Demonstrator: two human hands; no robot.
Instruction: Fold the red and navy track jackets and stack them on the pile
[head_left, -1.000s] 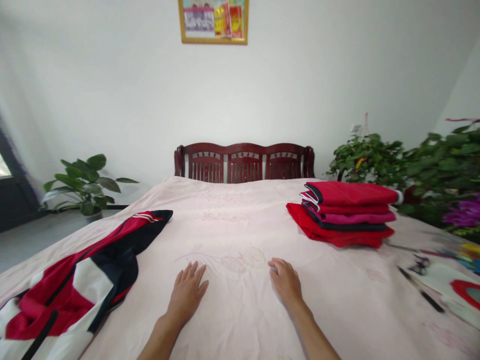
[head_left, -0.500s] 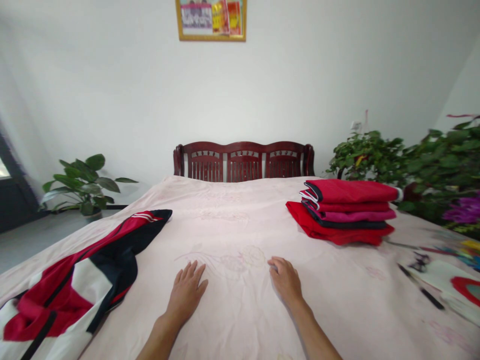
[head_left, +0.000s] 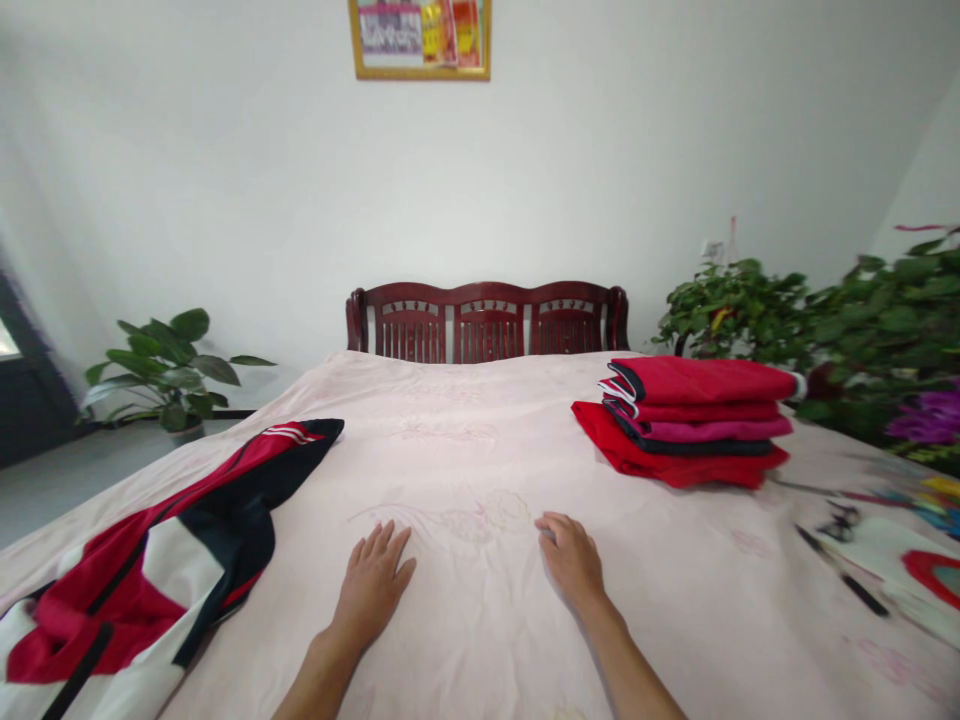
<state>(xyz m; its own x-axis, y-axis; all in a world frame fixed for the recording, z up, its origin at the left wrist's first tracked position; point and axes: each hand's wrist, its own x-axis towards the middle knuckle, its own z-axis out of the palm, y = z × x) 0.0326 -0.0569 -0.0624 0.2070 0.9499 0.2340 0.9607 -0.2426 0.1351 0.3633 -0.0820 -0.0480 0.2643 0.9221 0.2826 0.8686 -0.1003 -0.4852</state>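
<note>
My left hand [head_left: 374, 577] lies flat on a pale pink bed sheet [head_left: 465, 620], fingers stretched and thumb apart, holding nothing. On the same sheet rests my right hand [head_left: 571, 560], its fingers loosely bent and pointing inward, with nothing seen in it. Left of my left hand, a red, white and navy jacket [head_left: 135, 560] is spread slackly along the bed. Beyond my right hand stands a stack of folded clothes [head_left: 697, 420] in red, magenta and navy. Neither hand touches the garments.
To the right lie a black-handled knife [head_left: 844, 572], small scissors [head_left: 840, 522] and a red ring-shaped item [head_left: 934, 577]. Leafy plants [head_left: 742, 310] border the right side. A potted plant [head_left: 172, 365] stands on the floor at left. Behind is a dark wooden backrest [head_left: 487, 310].
Both hands and the clothes keep their places. Only the camera view has shifted very slightly.
</note>
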